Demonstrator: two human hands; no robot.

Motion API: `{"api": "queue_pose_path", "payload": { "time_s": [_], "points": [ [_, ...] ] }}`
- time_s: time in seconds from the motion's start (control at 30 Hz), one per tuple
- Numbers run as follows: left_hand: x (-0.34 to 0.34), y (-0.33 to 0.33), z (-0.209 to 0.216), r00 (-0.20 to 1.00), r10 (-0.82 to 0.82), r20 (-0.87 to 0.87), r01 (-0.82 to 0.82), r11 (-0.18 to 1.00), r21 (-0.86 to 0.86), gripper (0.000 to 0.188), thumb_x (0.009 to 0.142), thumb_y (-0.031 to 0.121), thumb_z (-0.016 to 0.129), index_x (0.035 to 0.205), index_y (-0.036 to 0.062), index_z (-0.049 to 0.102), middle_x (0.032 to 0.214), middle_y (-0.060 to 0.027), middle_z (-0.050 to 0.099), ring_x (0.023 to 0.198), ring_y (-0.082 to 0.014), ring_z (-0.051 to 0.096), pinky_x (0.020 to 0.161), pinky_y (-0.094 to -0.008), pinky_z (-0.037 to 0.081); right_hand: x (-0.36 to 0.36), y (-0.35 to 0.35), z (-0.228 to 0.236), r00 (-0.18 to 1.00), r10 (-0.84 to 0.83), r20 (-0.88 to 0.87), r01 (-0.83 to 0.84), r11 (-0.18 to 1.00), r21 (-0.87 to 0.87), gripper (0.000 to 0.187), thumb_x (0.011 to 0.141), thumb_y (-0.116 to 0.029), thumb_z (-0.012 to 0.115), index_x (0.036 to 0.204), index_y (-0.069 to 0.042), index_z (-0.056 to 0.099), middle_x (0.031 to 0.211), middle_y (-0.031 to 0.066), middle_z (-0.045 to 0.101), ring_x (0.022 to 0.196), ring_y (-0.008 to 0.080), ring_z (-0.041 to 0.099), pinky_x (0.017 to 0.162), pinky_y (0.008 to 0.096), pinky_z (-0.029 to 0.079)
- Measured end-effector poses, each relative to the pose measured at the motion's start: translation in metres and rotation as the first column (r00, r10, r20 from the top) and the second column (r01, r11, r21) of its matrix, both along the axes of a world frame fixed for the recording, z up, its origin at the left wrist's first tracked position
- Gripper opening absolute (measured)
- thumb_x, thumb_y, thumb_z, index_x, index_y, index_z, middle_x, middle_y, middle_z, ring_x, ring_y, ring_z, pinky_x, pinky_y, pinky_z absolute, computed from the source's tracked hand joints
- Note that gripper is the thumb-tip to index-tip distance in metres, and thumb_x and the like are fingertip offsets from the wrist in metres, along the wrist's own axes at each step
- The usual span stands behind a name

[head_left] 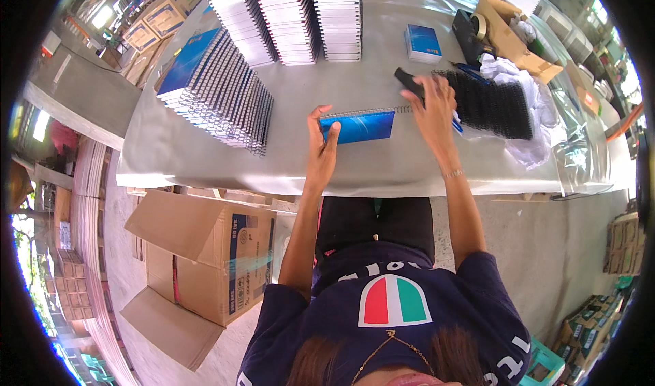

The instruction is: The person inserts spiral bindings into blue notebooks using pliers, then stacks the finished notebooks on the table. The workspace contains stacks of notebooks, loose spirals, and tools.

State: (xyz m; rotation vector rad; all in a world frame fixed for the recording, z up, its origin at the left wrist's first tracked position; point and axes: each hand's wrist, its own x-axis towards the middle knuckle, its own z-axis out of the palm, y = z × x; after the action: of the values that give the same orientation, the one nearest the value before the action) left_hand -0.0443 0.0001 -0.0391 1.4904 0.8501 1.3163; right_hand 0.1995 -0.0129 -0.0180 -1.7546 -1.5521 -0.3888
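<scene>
My left hand pinches the left end of a small blue-covered notebook, thumb on the cover. A thin wire-like spiral runs along its far edge and sticks out past the right corner. Beside that end, my right hand curls its fingers around a black-handled tool; the rest of the tool is mostly hidden. A blue piece shows just below this hand; I cannot tell whether it belongs to the tool. Right of the hand lies a bundle of black spiral coils on white crumpled wrapping.
A stack of spiral-bound blue notebooks stands at left, with tall notebook stacks behind. A small blue pile sits at the back right, near a cardboard tray. An open carton stands below the table's front edge.
</scene>
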Motion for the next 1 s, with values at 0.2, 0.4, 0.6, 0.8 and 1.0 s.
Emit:
{"api": "queue_pose_path", "payload": {
  "time_s": [0.2, 0.4, 0.6, 0.8, 1.0],
  "points": [
    [-0.009, -0.003, 0.006, 0.998, 0.015, -0.054, -0.016, 1.0, -0.018, 0.028, 0.101, 0.026, 0.059, 0.116, 0.0024, 0.054, 0.096, -0.0036, 0.052, 0.084, -0.0112, 0.05, 0.075, -0.028, 0.047, 0.022, -0.044, -0.045, 0.985, -0.143, 0.098, 0.159, 0.97, -0.183, 0.055, 0.09, -0.038, 0.066, 0.134, -0.009, 0.052, 0.127, 0.0186, 0.048, 0.123, 0.0362, 0.043, 0.102, 0.052, 0.032],
    [-0.009, -0.003, 0.002, 0.971, 0.142, -0.192, -0.108, 0.978, 0.175, 0.025, 0.099, 0.023, 0.061, 0.108, -0.0002, 0.06, 0.099, -0.0113, 0.065, 0.087, -0.0149, 0.061, 0.077, -0.0282, 0.05, 0.03, -0.041, -0.035, 0.996, -0.078, -0.03, 0.068, 0.968, -0.242, 0.054, 0.09, -0.024, 0.064, 0.139, -0.008, 0.047, 0.127, 0.0196, 0.046, 0.119, 0.036, 0.044, 0.102, 0.0525, 0.031],
    [-0.008, -0.009, 0.013, 0.959, 0.194, -0.208, -0.152, 0.967, 0.203, 0.021, 0.097, 0.02, 0.064, 0.105, 0.0009, 0.064, 0.088, -0.0084, 0.069, 0.076, -0.0152, 0.063, 0.072, -0.0288, 0.051, 0.009, -0.047, -0.029, 0.923, -0.098, -0.371, 0.126, 0.991, 0.05, 0.051, 0.091, -0.021, 0.065, 0.138, -0.008, 0.049, 0.119, 0.0178, 0.052, 0.115, 0.0312, 0.046, 0.097, 0.0471, 0.038],
    [-0.009, -0.017, 0.015, 0.907, 0.238, -0.348, -0.214, 0.971, 0.105, 0.018, 0.095, 0.014, 0.067, 0.106, 0.0008, 0.065, 0.081, -0.0088, 0.07, 0.065, -0.0118, 0.061, 0.062, -0.0267, 0.05, -0.063, -0.069, 0.015, 0.81, 0.25, -0.53, -0.203, 0.968, 0.146, 0.039, 0.086, -0.015, 0.071, 0.122, -0.004, 0.062, 0.114, 0.0147, 0.06, 0.107, 0.0289, 0.054, 0.094, 0.0407, 0.044],
    [-0.006, -0.026, 0.018, 0.958, 0.166, -0.234, -0.15, 0.985, 0.086, 0.018, 0.094, 0.005, 0.064, 0.111, -0.0001, 0.066, 0.085, -0.0115, 0.073, 0.071, -0.0088, 0.065, 0.063, -0.0255, 0.051, -0.116, -0.086, 0.013, 0.814, 0.405, -0.416, -0.39, 0.912, 0.124, 0.046, 0.076, -0.009, 0.075, 0.121, -0.007, 0.063, 0.116, 0.015, 0.057, 0.106, 0.034, 0.054, 0.092, 0.0431, 0.046]
  ]
}}
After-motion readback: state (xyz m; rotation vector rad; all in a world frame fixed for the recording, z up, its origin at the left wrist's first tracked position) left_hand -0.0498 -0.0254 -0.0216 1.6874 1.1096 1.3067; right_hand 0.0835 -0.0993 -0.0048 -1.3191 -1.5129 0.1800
